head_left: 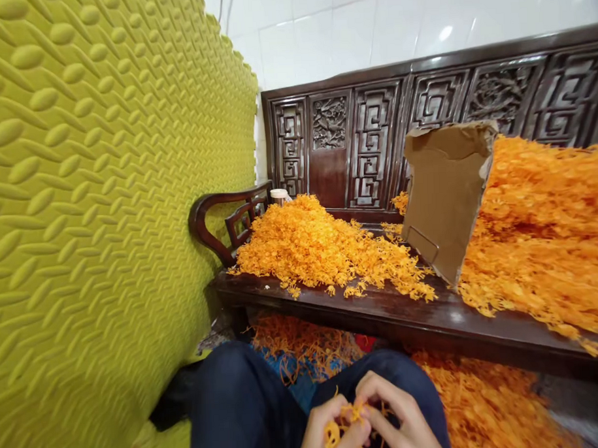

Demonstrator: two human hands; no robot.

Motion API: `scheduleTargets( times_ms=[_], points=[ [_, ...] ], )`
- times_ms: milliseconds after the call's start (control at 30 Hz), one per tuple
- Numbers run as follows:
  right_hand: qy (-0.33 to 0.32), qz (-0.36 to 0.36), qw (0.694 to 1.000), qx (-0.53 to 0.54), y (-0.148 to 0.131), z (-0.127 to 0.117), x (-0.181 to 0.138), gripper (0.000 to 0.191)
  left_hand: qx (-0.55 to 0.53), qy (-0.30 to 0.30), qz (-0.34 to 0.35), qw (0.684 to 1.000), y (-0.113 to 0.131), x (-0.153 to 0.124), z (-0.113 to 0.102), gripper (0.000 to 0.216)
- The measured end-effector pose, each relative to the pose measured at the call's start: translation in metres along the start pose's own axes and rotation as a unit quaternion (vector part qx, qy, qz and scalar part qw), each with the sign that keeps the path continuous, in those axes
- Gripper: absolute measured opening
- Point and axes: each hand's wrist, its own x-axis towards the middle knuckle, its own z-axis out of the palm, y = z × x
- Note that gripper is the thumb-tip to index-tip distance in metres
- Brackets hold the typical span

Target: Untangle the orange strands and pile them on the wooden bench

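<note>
Low in the view, over my lap, my left hand (322,430) and my right hand (401,416) are close together, fingertips almost touching. Both are closed in a pinch on a small orange, stringy, rubbery-looking piece (353,413). Another orange piece with a ring shape (330,436) shows within my left hand's curled fingers. Thin orange strands stick out around the fingers, and part of what I hold is hidden by them. Beyond my knees (231,390), a heap of small orange pieces (309,243) lies on the left of a dark wooden bench (302,302).
A brown cardboard sheet (443,199) stands upright on the bench, dividing that heap from a larger orange pile (549,241) at right. Loose orange strands (303,338) lie beneath the bench. A yellow-green textured foam mat (107,224) walls the left side. A white-lidded container (279,194) stands behind the heap.
</note>
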Motion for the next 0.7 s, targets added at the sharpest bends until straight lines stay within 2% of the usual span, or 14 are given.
scheduleTargets(
  times_ms=[33,100,133,200,233,300,367,433,500,567,633,700],
  points=[
    [-0.007,0.025,0.997,0.069,-0.005,0.001,-0.004,0.023,-0.003,0.006,-0.008,1.0,0.005,-0.005,-0.002,0.052],
    [-0.022,0.052,0.98,0.189,-0.015,0.006,-0.013,0.029,-0.009,0.055,-0.008,0.998,0.018,-0.018,-0.003,0.049],
    [-0.03,0.054,0.97,0.237,-0.019,0.01,-0.017,0.03,0.0,0.032,0.004,0.999,0.026,-0.023,-0.004,0.042],
    [-0.039,0.052,0.95,0.304,-0.025,0.018,-0.025,0.029,0.007,-0.09,0.043,0.995,0.042,-0.033,-0.005,0.031],
    [-0.045,0.047,0.939,0.338,-0.028,0.023,-0.028,0.028,-0.015,-0.131,0.065,0.989,0.048,-0.037,-0.006,0.03],
    [-0.052,0.038,0.902,0.428,-0.034,0.029,-0.03,0.026,-0.124,-0.18,0.08,0.973,0.055,-0.044,-0.01,0.036],
    [-0.013,0.007,0.87,0.492,-0.041,0.032,-0.028,0.024,-0.244,-0.192,0.108,0.944,0.055,-0.051,-0.017,0.041],
    [0.084,-0.06,0.871,0.48,-0.049,0.03,-0.022,0.019,-0.264,-0.16,0.139,0.941,0.051,-0.058,-0.029,0.038],
    [0.202,-0.135,0.888,0.391,-0.057,0.025,-0.011,0.013,-0.196,-0.09,0.161,0.963,0.046,-0.062,-0.045,0.031],
    [0.288,-0.209,0.89,0.286,-0.065,0.016,0.009,0.014,-0.152,-0.016,0.17,0.974,0.045,-0.063,-0.061,0.028],
    [0.346,-0.259,0.886,0.171,-0.072,0.006,0.043,0.014,-0.14,0.06,0.169,0.974,0.047,-0.062,-0.075,0.027],
    [0.378,-0.267,0.885,0.057,-0.076,-0.006,0.092,0.017,-0.145,0.134,0.16,0.967,0.05,-0.061,-0.085,0.026]
  ],
)
